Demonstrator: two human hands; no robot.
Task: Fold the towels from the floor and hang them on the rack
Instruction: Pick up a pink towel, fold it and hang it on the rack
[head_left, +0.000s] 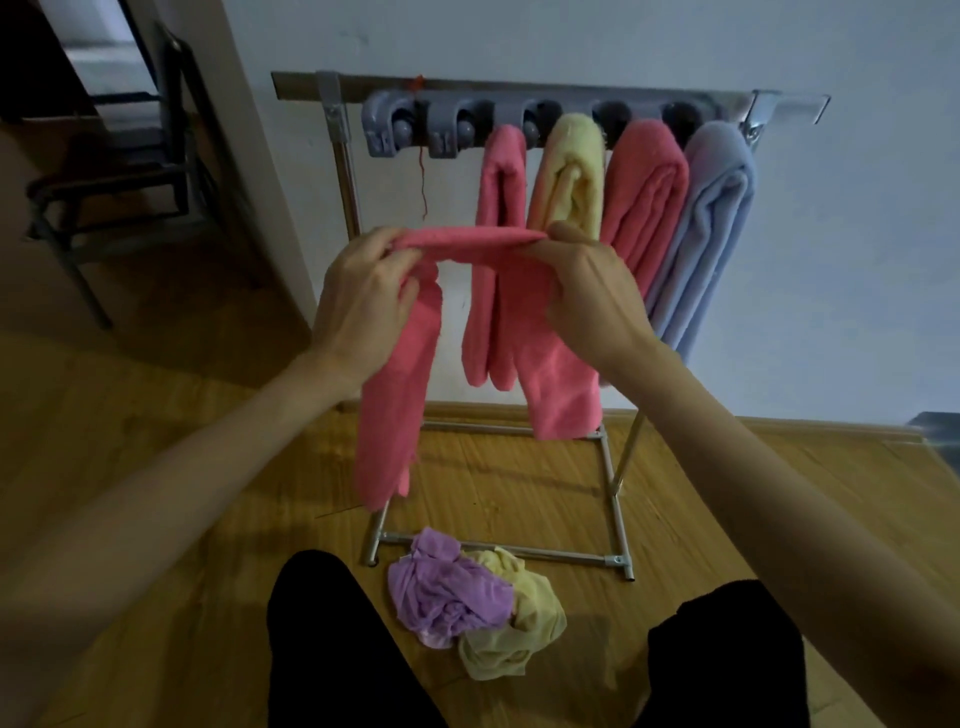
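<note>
We grip pink towel (400, 374) between left hand (358, 301) and right hand (587, 296); both pinch top fold, ends hanging below.

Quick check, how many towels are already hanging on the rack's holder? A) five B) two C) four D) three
C: four towels hang from the grey holder: a pink towel, a yellow towel, a coral towel and a light blue towel. The two leftmost slots are empty, and both hands hold a fifth, the held pink towel, off the rack.
</note>
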